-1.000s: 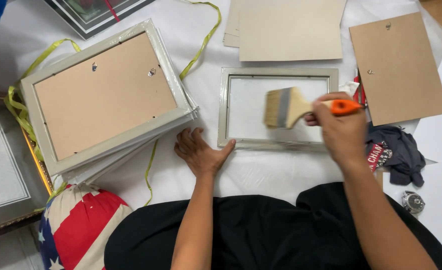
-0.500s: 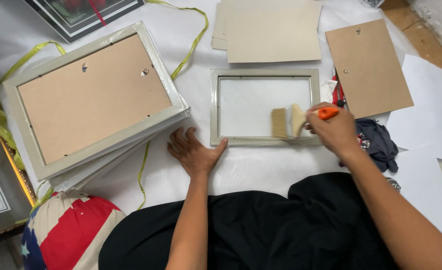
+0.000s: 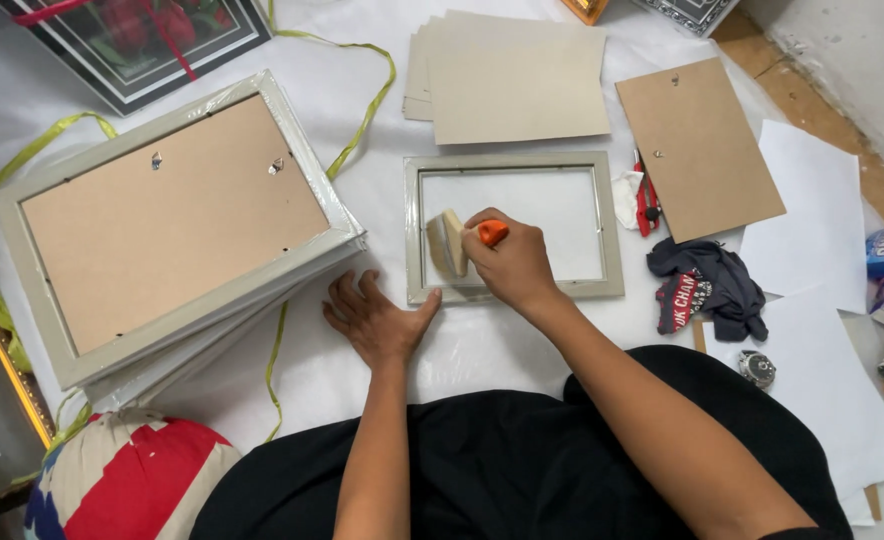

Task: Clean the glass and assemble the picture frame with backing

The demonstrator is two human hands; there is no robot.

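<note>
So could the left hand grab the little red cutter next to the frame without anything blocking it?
Probably not easily. The left hand lies flat at the small frame's lower left corner, while the red cutter lies past the frame's right edge. The right hand, holding the brush, sits between them.

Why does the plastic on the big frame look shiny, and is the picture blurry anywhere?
In the head view, bright light from above glints off the wrap along the big frame edges. The right hand and brush look sharp, with only soft shadows under the left hand. Things bend slightly toward the picture's corners.
</note>
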